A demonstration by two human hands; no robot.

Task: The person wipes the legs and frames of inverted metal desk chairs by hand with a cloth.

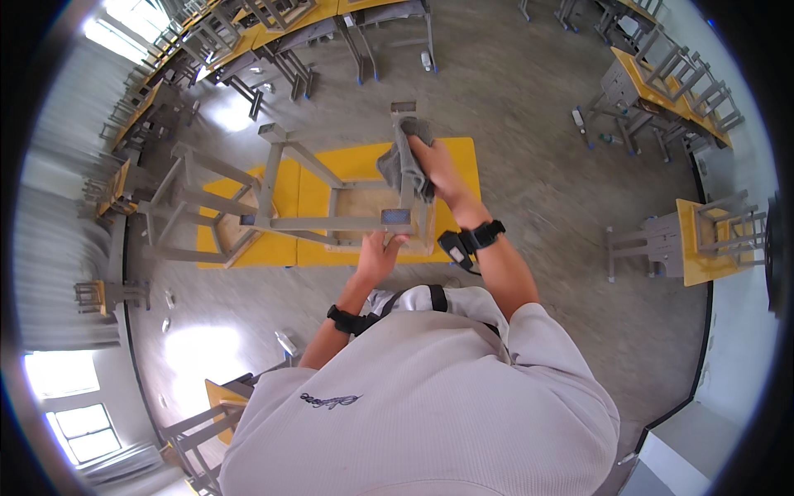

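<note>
An upturned stool (329,224) with a grey frame and a wooden seat rests on a yellow-topped desk (462,161), its legs pointing up towards me. My right hand (435,162) presses a grey cloth (392,162) around one of the far-side legs on the right. On the near side, my left hand (377,255) grips the leg just below its patterned end cap (396,216). The fingers on that leg are partly hidden behind it. A second upturned stool (211,198) lies at the desk's left end, close to the first.
Yellow-topped desks (267,34) with upturned stools stand in rows at the far left. More desks (701,242) line the right wall. A plastic bottle (285,343) lies on the floor (539,124) at my left; another bottle (578,120) is near the right desks.
</note>
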